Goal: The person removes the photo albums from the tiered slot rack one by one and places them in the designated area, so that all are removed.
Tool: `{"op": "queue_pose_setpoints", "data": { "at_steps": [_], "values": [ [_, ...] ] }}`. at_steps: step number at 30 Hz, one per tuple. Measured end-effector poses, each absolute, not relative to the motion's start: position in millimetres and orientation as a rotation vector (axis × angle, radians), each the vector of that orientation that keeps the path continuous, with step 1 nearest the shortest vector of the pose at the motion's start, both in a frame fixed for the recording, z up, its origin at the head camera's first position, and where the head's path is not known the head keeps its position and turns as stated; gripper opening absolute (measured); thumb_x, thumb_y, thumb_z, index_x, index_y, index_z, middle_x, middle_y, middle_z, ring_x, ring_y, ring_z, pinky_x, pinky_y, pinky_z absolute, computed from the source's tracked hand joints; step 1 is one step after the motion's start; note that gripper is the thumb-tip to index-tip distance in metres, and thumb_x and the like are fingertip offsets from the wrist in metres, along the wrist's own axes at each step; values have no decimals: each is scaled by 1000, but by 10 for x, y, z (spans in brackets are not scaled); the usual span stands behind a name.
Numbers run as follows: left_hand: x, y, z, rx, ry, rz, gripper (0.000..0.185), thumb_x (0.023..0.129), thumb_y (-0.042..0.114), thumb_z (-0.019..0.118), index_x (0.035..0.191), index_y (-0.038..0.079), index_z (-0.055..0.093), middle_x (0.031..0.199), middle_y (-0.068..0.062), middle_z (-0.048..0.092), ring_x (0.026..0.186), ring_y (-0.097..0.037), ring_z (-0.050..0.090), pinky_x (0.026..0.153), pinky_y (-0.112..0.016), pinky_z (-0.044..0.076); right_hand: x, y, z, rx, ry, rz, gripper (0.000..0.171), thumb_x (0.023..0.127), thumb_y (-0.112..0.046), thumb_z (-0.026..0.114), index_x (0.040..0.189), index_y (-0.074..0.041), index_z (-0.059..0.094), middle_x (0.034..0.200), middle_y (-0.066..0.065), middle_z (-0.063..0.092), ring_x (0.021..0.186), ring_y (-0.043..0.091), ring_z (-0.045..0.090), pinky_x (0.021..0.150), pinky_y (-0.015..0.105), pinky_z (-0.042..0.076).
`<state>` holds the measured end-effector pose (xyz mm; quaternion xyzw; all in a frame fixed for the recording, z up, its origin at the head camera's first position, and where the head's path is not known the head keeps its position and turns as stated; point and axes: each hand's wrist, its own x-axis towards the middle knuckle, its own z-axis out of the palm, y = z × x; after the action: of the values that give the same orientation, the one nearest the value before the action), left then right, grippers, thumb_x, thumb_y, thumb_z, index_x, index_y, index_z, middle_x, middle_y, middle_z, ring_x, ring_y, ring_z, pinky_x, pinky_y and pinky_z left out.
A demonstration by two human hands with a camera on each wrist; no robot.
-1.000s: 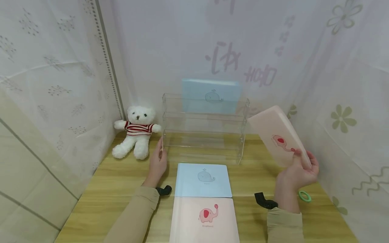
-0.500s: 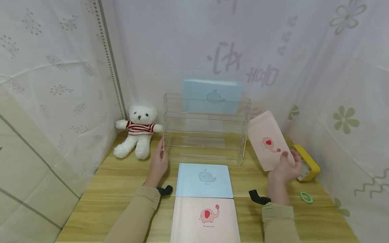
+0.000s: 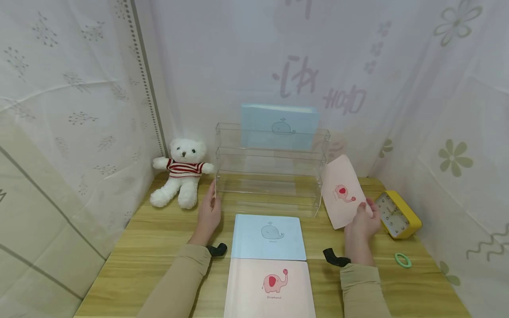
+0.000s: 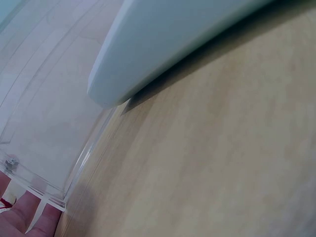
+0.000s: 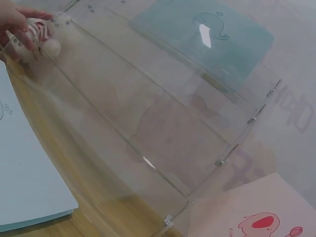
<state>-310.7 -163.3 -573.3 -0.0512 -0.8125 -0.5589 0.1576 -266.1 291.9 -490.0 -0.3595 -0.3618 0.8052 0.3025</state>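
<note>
My right hand (image 3: 361,224) grips the lower edge of a pink elephant book (image 3: 342,191), held tilted just right of the clear acrylic tiered shelf (image 3: 270,176). The same pink book (image 5: 256,217) fills the lower right of the right wrist view, beside the shelf (image 5: 148,128). A blue whale book (image 3: 279,126) stands upright on the shelf's top tier. My left hand (image 3: 209,212) rests with straight fingers against the shelf's front left corner; its fingertips (image 4: 24,219) touch the shelf's edge (image 4: 47,197). Another blue whale book (image 3: 268,236) and a pink elephant book (image 3: 269,287) lie flat on the wooden table (image 3: 135,247).
A white teddy bear (image 3: 180,172) in a striped shirt sits at the back left. A yellow clock (image 3: 397,214) lies at the right, with a green ring (image 3: 403,259) in front of it. Patterned curtains (image 3: 75,101) close in the table on three sides.
My right hand has brought the pink book down and leftward, closer to the shelf's right side, which uncovered the yellow clock. The left hand has stayed at the shelf's corner.
</note>
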Motion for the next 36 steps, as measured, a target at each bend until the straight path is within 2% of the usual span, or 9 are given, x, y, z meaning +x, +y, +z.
{"op": "queue_pose_setpoints", "data": {
  "at_steps": [3, 9, 13, 16, 20, 26, 32, 36],
  "values": [
    [-3106, -1632, -5728, -155, -2326, -1597, 67, 117, 16, 46, 176, 40, 25, 182, -8, 32, 156, -42, 50, 121, -65, 49, -2680, 2921, -4929, -951, -972, 2160, 32, 109, -7, 64, 140, -15, 71, 151, 0, 60, 137, 17, 60, 114, 23, 56],
    [-3101, -1633, -5719, -150, -2334, -1586, 66, 118, 17, 46, 176, 40, 24, 182, -7, 33, 155, -42, 50, 121, -65, 49, -2719, 2939, -5011, -892, -940, 2252, 29, 111, -6, 58, 133, -16, 74, 159, 5, 58, 145, 19, 58, 117, 23, 54],
    [-3097, -1638, -5723, -149, -2339, -1580, 66, 118, 18, 46, 175, 41, 25, 181, -6, 34, 155, -42, 50, 121, -65, 49, -2729, 2950, -5092, -880, -1061, 2230, 35, 112, -6, 58, 143, -14, 72, 164, 6, 54, 144, 18, 58, 111, 18, 56],
    [-3098, -1641, -5728, -152, -2343, -1574, 65, 118, 18, 46, 175, 41, 25, 181, -7, 35, 155, -42, 51, 121, -65, 49, -2712, 2944, -5150, -888, -1290, 2107, 41, 112, -10, 58, 152, -14, 68, 164, 5, 53, 135, 13, 58, 102, 11, 57],
    [-3098, -1641, -5728, -149, -2343, -1580, 65, 118, 18, 46, 175, 42, 25, 181, -7, 35, 155, -42, 50, 122, -65, 48, -2664, 2931, -5220, -866, -1630, 1836, 41, 114, -17, 59, 154, -16, 67, 163, 5, 56, 120, 5, 52, 91, 6, 52],
    [-3091, -1642, -5721, -152, -2333, -1598, 67, 117, 16, 45, 176, 40, 24, 182, -8, 32, 158, -42, 46, 123, -65, 47, -2633, 2968, -5383, -655, -1865, 1519, 38, 114, -16, 58, 150, -12, 69, 157, 11, 64, 104, 4, 48, 83, 18, 39],
    [-3096, -1635, -5717, -152, -2329, -1586, 66, 118, 17, 46, 176, 38, 25, 182, -7, 33, 157, -42, 47, 122, -66, 47, -2618, 3047, -5537, -601, -1974, 1371, 39, 114, -17, 57, 152, -9, 67, 151, 17, 66, 86, 4, 44, 76, 16, 37],
    [-3092, -1630, -5716, -165, -2323, -1583, 66, 117, 16, 46, 177, 33, 25, 182, -10, 32, 157, -43, 47, 121, -66, 48, -2594, 3080, -5601, -616, -2031, 1312, 40, 114, -16, 57, 152, -6, 66, 145, 20, 68, 81, 4, 44, 70, 14, 36]
  ]
}}
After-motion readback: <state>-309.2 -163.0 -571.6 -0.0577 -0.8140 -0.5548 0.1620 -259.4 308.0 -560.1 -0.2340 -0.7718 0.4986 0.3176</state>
